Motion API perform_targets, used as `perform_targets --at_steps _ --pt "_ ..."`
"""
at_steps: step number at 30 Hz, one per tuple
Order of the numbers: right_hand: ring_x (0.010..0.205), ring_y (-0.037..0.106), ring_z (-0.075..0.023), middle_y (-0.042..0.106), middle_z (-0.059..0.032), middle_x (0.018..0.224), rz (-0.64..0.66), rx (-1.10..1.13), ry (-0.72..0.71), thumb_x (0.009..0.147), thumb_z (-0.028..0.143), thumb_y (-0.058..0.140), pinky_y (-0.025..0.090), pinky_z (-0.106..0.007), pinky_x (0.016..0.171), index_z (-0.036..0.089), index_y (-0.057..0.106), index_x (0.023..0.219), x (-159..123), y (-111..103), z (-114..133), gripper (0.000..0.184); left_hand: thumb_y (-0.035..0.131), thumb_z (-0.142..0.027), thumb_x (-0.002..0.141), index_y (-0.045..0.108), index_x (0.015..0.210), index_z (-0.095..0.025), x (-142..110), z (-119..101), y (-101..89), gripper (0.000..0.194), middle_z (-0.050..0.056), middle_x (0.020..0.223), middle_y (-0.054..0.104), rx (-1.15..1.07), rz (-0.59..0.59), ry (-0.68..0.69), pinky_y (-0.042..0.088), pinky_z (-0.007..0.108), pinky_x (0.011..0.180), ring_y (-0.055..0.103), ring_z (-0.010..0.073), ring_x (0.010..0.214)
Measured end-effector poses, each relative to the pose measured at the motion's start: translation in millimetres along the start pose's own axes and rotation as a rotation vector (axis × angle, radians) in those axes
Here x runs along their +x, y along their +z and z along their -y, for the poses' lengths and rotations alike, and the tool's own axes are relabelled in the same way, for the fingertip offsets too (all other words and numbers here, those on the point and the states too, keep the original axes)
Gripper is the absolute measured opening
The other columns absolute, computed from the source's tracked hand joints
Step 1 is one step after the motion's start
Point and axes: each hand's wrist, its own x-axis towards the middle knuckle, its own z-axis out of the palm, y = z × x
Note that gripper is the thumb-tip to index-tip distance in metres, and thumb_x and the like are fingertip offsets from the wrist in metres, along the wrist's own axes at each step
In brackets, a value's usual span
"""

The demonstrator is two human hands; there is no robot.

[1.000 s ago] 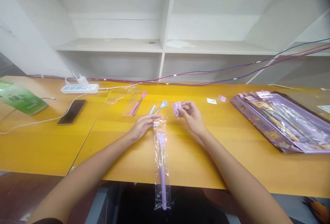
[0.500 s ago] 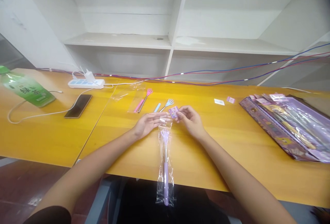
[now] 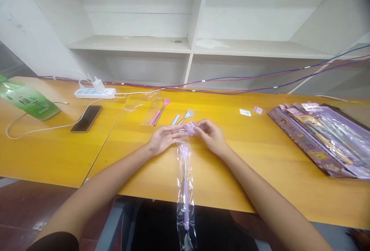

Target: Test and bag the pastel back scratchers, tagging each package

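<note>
A clear plastic bag [image 3: 190, 204] with a purple hand-shaped back scratcher [image 3: 186, 195] inside stretches from my hands past the table's front edge. My left hand [image 3: 164, 140] has its fingers nearly straight, with the bag's upper end between fingers and thumb. With thumb and fingers pinched, my right hand [image 3: 212, 136] holds a small purple printed card [image 3: 190, 128] over the left fingertips, at the top of the bag. Just beyond lie a light blue back scratcher [image 3: 187, 115] and a pink one [image 3: 163, 108], each beside a matching handle-like piece.
Two small cards, one white [image 3: 245, 112] and one pink [image 3: 258, 110], lie behind my right hand. A purple box [image 3: 306, 143] with bagged items is at the right. To the left are a phone [image 3: 86, 118], power strip [image 3: 95, 93] and green bottle [image 3: 31, 98].
The card in my right hand has shifted slightly left, over my left fingertips, and tilted. The bag reaches lower now, its crumpled bottom end hanging further down.
</note>
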Motion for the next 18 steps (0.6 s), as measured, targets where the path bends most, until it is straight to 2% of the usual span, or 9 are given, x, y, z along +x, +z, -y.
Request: perform_targets --at_steps 9,18 --pt "0.074 0.062 -0.0181 0.069 -0.0034 0.087 -0.011 -0.122 -0.076 0.099 0.051 0.066 0.051 -0.033 0.069 0.024 0.067 0.098 -0.2 -1.8 0.6 0.027 0.058 -0.041 0.09 0.074 0.13 -0.008 0.9 0.6 -0.5 0.054 0.022 0.142 0.068 -0.017 0.018 -0.018 0.041 0.056 0.118 0.06 0.0389 0.137" --pt "0.076 0.063 -0.0185 0.067 -0.0039 0.086 0.081 -0.206 -0.182 0.102 0.044 0.065 0.051 -0.033 0.069 0.024 0.071 0.102 0.6 -4.7 -1.0 0.02 0.057 -0.042 0.09 0.073 0.131 -0.011 0.6 1.9 -1.4 0.055 0.021 0.141 0.069 -0.005 0.033 -0.049 0.041 0.058 0.118 0.062 0.0375 0.133"
